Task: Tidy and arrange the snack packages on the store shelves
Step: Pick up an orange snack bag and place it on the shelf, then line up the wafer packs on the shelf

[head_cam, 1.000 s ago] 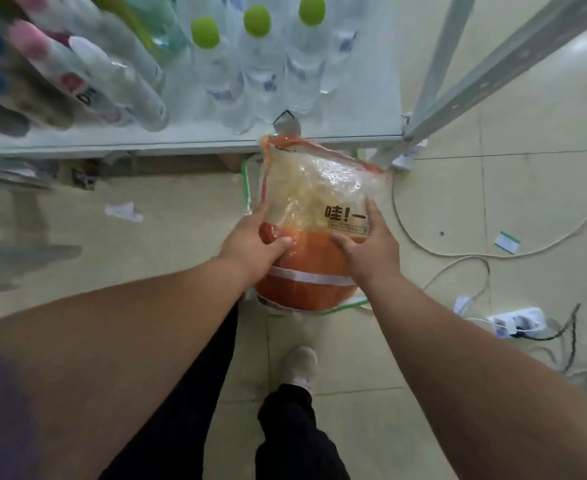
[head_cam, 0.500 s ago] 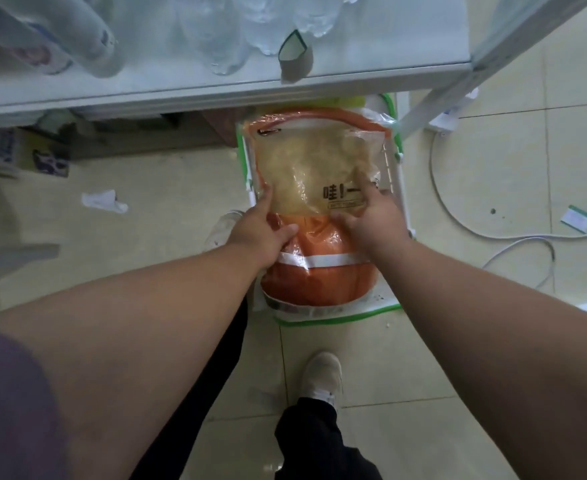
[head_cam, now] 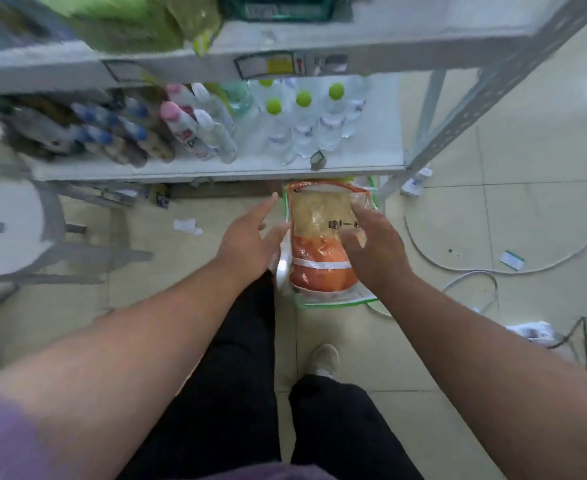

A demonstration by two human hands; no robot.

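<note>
The snack package (head_cam: 321, 244), clear at the top with pale contents and orange at the bottom, lies in a white basket with green trim (head_cam: 337, 301) on the tiled floor (head_cam: 493, 202). The basket sits just in front of the lower shelf (head_cam: 216, 169), its far end tucked beneath the shelf edge.

Left hand (head_cam: 249, 242): fingers straight and spread, holding nothing. It hovers just left of the package; whether the fingertips touch the basket rim cannot be told. Its grip is fully released.

Right hand (head_cam: 377, 247): fingers loosely extended over the right half of the package, covering part of the printed label. The grip is not closed around anything; contact with the package film cannot be confirmed.

The lower shelf carries 3 clear bottles with green caps (head_cam: 302, 98) visible at the front of their group, bottles with pink caps (head_cam: 171, 110) to their left, and further left a row of dark bottles with blue caps (head_cam: 112, 133). A small grey tag (head_cam: 318, 160) stands at the shelf's front edge. The upper shelf (head_cam: 389, 46) holds green packages (head_cam: 139, 22), blurred, and bears a price label (head_cam: 273, 65) on its front lip.

On the floor: a white cable (head_cam: 423, 251) looping to the right, a power strip (head_cam: 531, 329) near the right arm, a crumpled scrap of paper (head_cam: 186, 226) left of the hands, and a small white-and-green card (head_cam: 512, 259). A white stool (head_cam: 5, 230) stands at far left. The person's black trousers (head_cam: 243, 393) and 1 pale shoe (head_cam: 325, 360) show below.
</note>
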